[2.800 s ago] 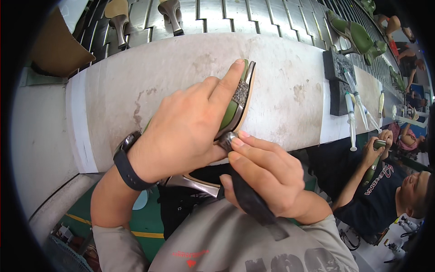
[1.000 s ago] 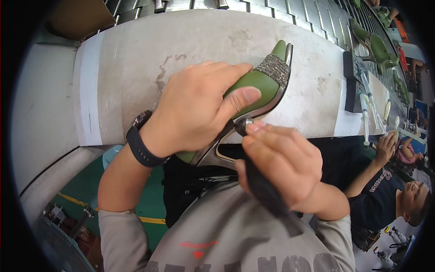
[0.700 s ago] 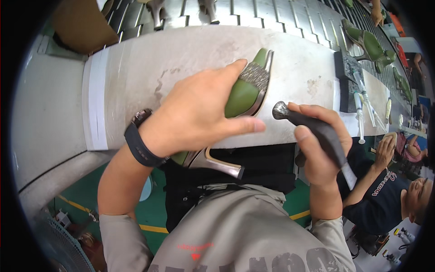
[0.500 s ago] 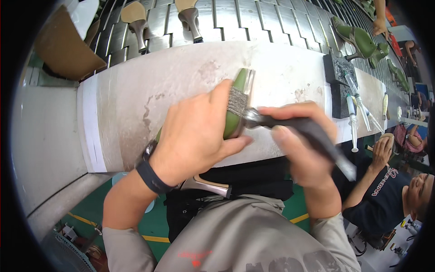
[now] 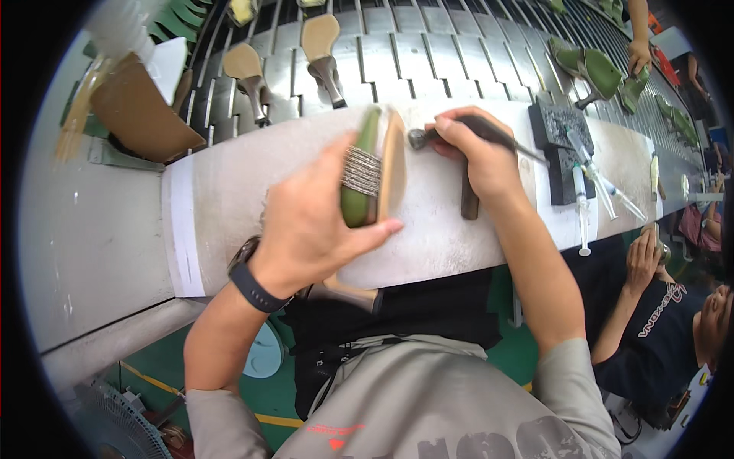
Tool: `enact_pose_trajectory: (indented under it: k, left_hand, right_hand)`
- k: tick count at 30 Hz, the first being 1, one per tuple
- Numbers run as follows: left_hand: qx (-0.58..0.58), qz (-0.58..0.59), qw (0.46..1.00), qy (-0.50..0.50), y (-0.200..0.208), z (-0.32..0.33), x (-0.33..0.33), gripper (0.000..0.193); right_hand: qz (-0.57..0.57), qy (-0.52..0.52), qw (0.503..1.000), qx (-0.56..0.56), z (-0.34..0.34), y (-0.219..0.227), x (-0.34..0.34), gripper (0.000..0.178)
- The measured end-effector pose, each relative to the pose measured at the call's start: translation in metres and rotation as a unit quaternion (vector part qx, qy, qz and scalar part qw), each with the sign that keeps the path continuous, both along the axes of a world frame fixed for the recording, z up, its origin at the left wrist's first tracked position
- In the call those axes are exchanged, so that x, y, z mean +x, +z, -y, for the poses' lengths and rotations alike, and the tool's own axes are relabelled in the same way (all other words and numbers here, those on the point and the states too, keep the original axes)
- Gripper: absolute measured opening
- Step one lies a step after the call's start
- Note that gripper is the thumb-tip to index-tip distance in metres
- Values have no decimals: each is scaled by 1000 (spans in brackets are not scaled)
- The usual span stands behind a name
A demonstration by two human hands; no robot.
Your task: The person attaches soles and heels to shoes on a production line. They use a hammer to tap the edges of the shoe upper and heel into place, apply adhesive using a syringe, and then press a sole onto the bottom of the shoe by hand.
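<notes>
My left hand (image 5: pixel 306 214) is wrapped round a green high-heeled shoe (image 5: pixel 356 205), its toe pointing away from me. Grey cord-like bands (image 5: pixel 362 171) cross its upper, and the tan sole (image 5: pixel 393 168) faces right. Below my wrist the heel (image 5: pixel 355 295) sticks out over the near table edge. Just right of the shoe, apart from it, my right hand (image 5: pixel 489 157) is closed round a dark hammer (image 5: pixel 489 130) with a rounded metal end towards the sole and a thin end pointing right. A dark bar (image 5: pixel 469 195) shows below that hand; whether it belongs to the hammer I cannot tell.
Beyond the pale worktable (image 5: pixel 436 237) runs a slatted metal conveyor (image 5: pixel 428 53) with several shoes. Black blocks (image 5: pixel 562 153) and syringes (image 5: pixel 582 206) are at the right. A brown board (image 5: pixel 141 115) stands far left. A co-worker (image 5: pixel 650 321) sits at the right.
The hammer has come off the shoe's sole edge and moved up and away. The shoe has shifted left and turned, so its tan sole shows more.
</notes>
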State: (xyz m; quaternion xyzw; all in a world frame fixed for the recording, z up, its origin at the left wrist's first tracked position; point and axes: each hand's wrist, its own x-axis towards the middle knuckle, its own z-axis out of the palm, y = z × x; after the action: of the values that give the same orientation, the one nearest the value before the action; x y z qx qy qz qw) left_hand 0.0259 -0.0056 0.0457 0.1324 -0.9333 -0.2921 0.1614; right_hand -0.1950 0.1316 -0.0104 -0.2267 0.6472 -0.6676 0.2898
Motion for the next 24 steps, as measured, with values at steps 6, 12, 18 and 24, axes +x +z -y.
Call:
enact_pose_trajectory:
  k: [6, 12, 18, 24]
  left_hand:
    - [94, -164, 979, -76, 72, -4, 20, 84]
    - [124, -170, 978, -11, 63, -45, 6, 61]
    - [99, -221, 970, 37, 47, -67, 1, 65]
    - [22, -275, 961, -18, 30, -75, 13, 74]
  right_hand:
    - [38, 17, 999, -26, -41, 19, 34, 19]
    - [-269, 54, 914, -298, -80, 107, 90, 33]
    - [-247, 180, 933, -190, -86, 141, 98, 34]
    - [-105, 125, 986, -36, -78, 179, 93, 38]
